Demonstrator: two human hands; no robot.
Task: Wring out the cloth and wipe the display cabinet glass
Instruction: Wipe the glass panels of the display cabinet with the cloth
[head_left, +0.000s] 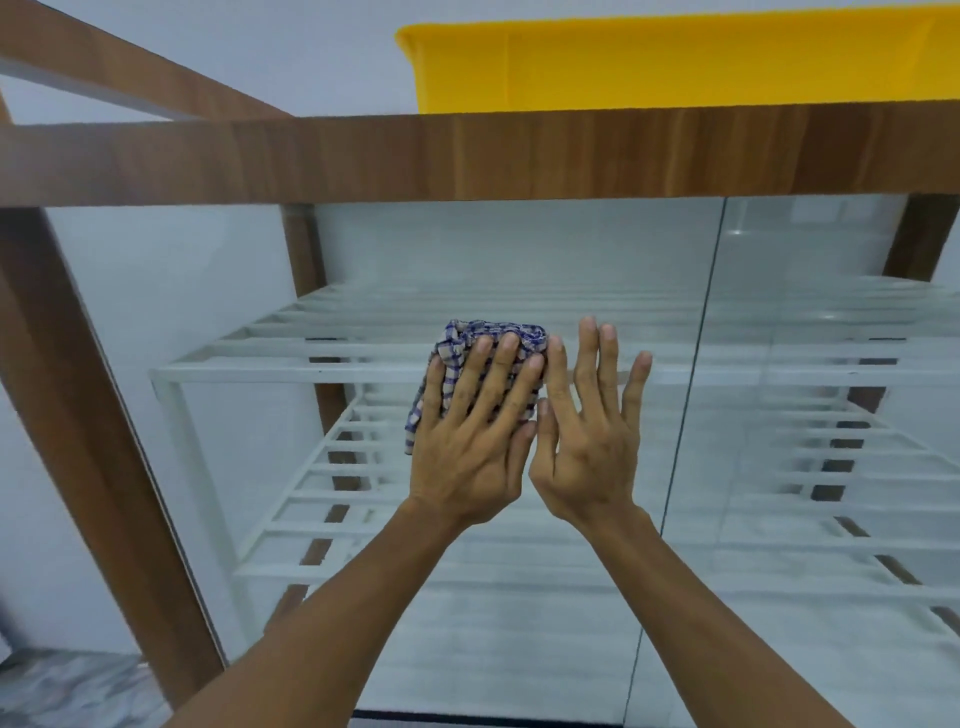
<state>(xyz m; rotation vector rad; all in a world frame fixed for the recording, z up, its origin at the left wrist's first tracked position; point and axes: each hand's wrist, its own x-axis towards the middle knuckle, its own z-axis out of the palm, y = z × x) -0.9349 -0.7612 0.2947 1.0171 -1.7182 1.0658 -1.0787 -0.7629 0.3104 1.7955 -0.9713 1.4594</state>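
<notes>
Flat and spread, the left hand (470, 441) makes no closed grip: its palm and splayed fingers press the cloth (470, 353) against the glass (363, 249), pinning it there rather than clutching it. Taking the glass as landmark and working down in size: the cabinet (467, 156) frames it in brown wood, with a top rail just above the pane and posts at either side; a yellow tub (675, 62) stands on the cabinet top, well above the glass; white slatted shelves (311, 364) lie behind the glass, bare as far as can be seen; a dark seam (696, 389) runs down the glass to the right of the hands, apparently where two panes meet. The checked blue-and-white cloth sits bunched near the middle of the glass, level with the upper shelf. The right hand (592, 447) is open and holds nothing, fingers up, close to or on the glass just beside the cloth, thumb by the left hand's. Wringing looks done; wiping is the step in hand. Next, I judge, the left hand must keep pressure and sweep the cloth across the pane, working out toward rail, posts and seam.
</notes>
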